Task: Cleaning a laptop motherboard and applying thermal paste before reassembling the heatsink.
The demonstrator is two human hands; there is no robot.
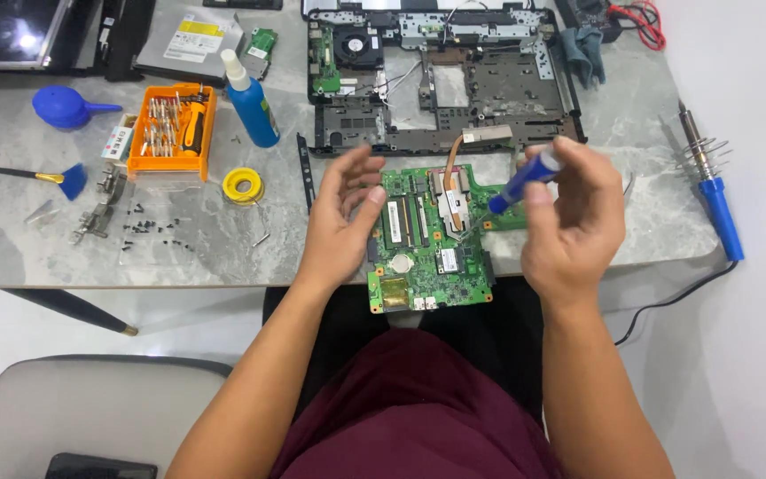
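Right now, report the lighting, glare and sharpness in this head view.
Head view: even, soft indoor light with faint shadows; a bright glare spot on the dark screen at top left; the green circuit board is sharp, the left hand and right hand with the blue screwdriver slightly soft; table edges bow mildly.

The setting is an electronics repair workstation. A marble-pattern tabletop [11, 257] carries a stripped laptop chassis [441, 75], a bare green motherboard [427, 239], an orange screwdriver bit set [173, 131], a blue soldering iron [715, 200], a solder spool [243, 185], loose screws [148, 226] and a blue dust blower [64, 106].
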